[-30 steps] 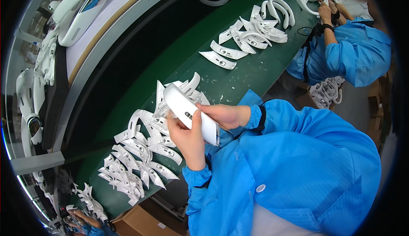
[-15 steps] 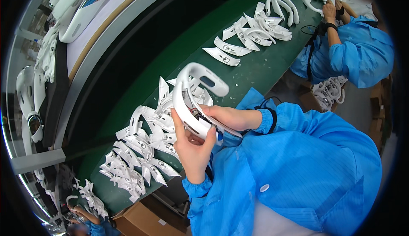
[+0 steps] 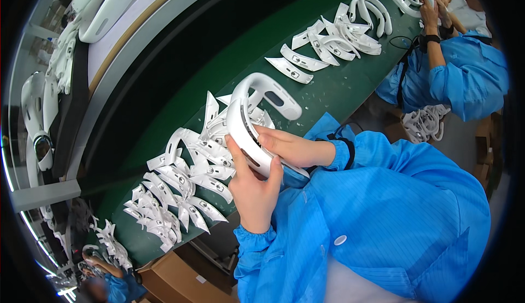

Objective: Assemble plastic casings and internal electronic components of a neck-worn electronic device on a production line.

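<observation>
I hold a white U-shaped plastic housing point(image 3: 257, 114) upright over the green bench point(image 3: 180, 101), its open inner side turned toward me. My left hand point(image 3: 254, 191) cups its lower arm from below. My right hand point(image 3: 292, 149) presses fingers against the inner groove of the same arm. Just beyond the housing lies a heap of white curved cover pieces point(image 3: 188, 166), several of them overlapping.
A second pile of white curved parts point(image 3: 333, 38) lies farther along the bench. A co-worker in a blue coat point(image 3: 465, 73) handles parts at the upper right. More white housings point(image 3: 38, 112) line the left side. A cardboard box point(image 3: 175, 281) sits below the bench edge.
The housing has been turned over in my hands from its smooth outer face to stand up as a U with its inner side showing. Both hands kept their grip.
</observation>
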{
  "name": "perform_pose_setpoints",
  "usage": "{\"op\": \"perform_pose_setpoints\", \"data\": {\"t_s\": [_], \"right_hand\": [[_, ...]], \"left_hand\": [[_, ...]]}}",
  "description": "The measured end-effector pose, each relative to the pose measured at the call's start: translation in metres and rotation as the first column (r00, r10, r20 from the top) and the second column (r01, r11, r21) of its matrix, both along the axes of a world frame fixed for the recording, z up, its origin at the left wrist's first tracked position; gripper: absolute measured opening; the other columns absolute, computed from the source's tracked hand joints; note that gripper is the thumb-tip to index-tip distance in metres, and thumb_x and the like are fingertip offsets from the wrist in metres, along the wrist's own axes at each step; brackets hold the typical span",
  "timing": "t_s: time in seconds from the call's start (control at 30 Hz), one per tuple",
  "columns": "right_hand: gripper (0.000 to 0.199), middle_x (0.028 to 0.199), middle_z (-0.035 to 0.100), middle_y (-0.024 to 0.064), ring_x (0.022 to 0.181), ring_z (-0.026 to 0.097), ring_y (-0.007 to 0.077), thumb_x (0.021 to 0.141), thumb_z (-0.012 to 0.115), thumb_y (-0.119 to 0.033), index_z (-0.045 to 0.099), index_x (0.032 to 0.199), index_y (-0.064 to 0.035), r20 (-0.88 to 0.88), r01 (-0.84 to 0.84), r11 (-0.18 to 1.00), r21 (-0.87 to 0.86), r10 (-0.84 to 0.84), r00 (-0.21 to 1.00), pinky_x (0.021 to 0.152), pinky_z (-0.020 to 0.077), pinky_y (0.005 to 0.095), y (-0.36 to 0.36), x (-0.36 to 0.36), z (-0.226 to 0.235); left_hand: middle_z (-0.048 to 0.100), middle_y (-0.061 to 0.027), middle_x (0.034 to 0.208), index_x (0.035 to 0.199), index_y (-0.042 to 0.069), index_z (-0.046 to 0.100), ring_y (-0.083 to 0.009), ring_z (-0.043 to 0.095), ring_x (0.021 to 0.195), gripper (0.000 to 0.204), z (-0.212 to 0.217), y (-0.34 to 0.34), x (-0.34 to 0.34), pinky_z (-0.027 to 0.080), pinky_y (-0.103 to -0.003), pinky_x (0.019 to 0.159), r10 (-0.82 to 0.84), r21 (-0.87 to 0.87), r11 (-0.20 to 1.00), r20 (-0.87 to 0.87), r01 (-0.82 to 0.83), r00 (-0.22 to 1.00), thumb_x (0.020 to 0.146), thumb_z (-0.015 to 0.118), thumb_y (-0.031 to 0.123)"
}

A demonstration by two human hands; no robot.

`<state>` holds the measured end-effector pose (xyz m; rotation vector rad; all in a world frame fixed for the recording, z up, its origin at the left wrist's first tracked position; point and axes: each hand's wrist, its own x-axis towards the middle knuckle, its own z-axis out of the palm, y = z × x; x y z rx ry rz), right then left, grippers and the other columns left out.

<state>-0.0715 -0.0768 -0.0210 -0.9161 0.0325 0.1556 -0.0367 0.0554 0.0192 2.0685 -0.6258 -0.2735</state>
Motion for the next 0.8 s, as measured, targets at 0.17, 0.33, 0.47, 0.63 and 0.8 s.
{"op": "perform_pose_setpoints", "data": {"t_s": [0.17, 0.33, 0.47, 0.63, 0.8], "right_hand": [[0.052, 0.144, 0.021, 0.012, 0.133, 0.021, 0.02, 0.099, 0.025, -0.025, 0.007, 0.143, -0.0028, 0.043, -0.025, 0.985, -0.168, 0.032, 0.999, 0.107, 0.0195, 0.0289, -0.006, 0.0, 0.0], [0.055, 0.146, 0.015, 0.0149, 0.135, 0.015, 0.0235, 0.099, 0.027, -0.023, 0.001, 0.142, -0.0025, 0.086, 0.011, 0.941, -0.337, 0.02, 0.996, 0.108, 0.0152, 0.0306, -0.008, -0.005, -0.005], [0.068, 0.145, 0.01, 0.0213, 0.135, 0.014, 0.0272, 0.096, 0.037, -0.02, -0.01, 0.14, -0.0004, 0.161, 0.01, 0.884, -0.467, 0.074, 0.984, 0.108, 0.0157, 0.0326, -0.01, -0.009, -0.007], [0.084, 0.139, 0.018, 0.0296, 0.127, 0.03, 0.034, 0.087, 0.052, -0.015, -0.012, 0.138, 0.0018, 0.198, -0.013, 0.813, -0.582, 0.157, 0.968, 0.102, 0.028, 0.0353, -0.011, -0.013, 0.001], [0.087, 0.123, 0.039, 0.0342, 0.108, 0.05, 0.0402, 0.081, 0.058, -0.01, -0.007, 0.138, 0.0029, 0.235, -0.021, 0.767, -0.641, 0.222, 0.946, 0.09, 0.0408, 0.0376, -0.009, -0.01, 0.024]], "left_hand": [[0.061, -0.0191, 0.067, 0.139, -0.004, 0.012, -0.0279, 0.063, 0.057, 0.081, -0.003, 0.003, 0.011, 0.049, -0.032, 0.052, -0.11, 0.148, 0.982, -0.048, 0.116, 0.993, 0.081, 0.061, 0.024], [0.06, -0.0246, 0.09, 0.139, -0.003, 0.012, -0.0362, 0.062, 0.075, 0.081, -0.026, 0.004, 0.014, 0.049, -0.039, 0.063, -0.18, 0.225, 0.957, -0.035, 0.183, 0.983, 0.085, 0.056, 0.038], [0.049, -0.0275, 0.112, 0.14, -0.003, 0.01, -0.0389, 0.056, 0.093, 0.081, -0.065, 0.008, 0.016, 0.044, -0.041, 0.077, -0.241, 0.259, 0.946, 0.155, 0.196, 0.958, 0.088, 0.044, 0.049], [0.023, -0.0233, 0.139, 0.142, 0.002, 0.0, -0.0358, 0.032, 0.125, 0.09, -0.074, 0.001, 0.012, 0.026, -0.042, 0.102, -0.178, -0.186, 0.973, -0.236, 0.135, 0.955, 0.085, 0.026, 0.067], [0.003, -0.0128, 0.149, 0.142, 0.012, -0.011, -0.0267, 0.01, 0.137, 0.085, -0.058, 0.011, 0.005, 0.013, -0.038, 0.109, -0.28, -0.513, 0.858, -0.425, 0.026, 0.861, 0.084, 0.014, 0.069]]}}
